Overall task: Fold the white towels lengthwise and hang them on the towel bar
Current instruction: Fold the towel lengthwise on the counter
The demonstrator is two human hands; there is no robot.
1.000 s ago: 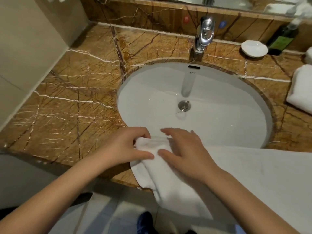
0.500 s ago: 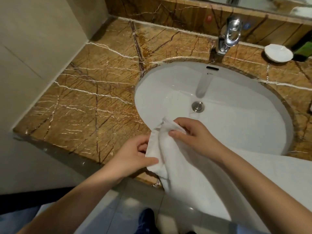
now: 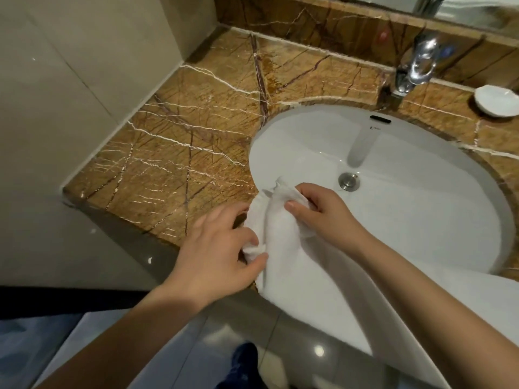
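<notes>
A white towel (image 3: 317,279) drapes over the front edge of the counter and runs off to the lower right. My right hand (image 3: 323,211) pinches its upper corner over the sink's front rim. My left hand (image 3: 222,251) grips a lower edge of the same end, just left of the towel, at the counter's front edge. The end of the towel between the hands is bunched and lifted. No towel bar is in view.
A brown marble counter (image 3: 182,153) holds a white oval sink (image 3: 421,209) with a chrome faucet (image 3: 415,66) behind it. A small white dish (image 3: 497,103) sits at the far right. A tiled wall stands to the left. Grey floor and a dark shoe show below.
Both hands have lifted and bunched the towel's end, the right hand rising over the sink rim, the left dropping lower along the edge. The camera has turned left, hiding the items at the far right.
</notes>
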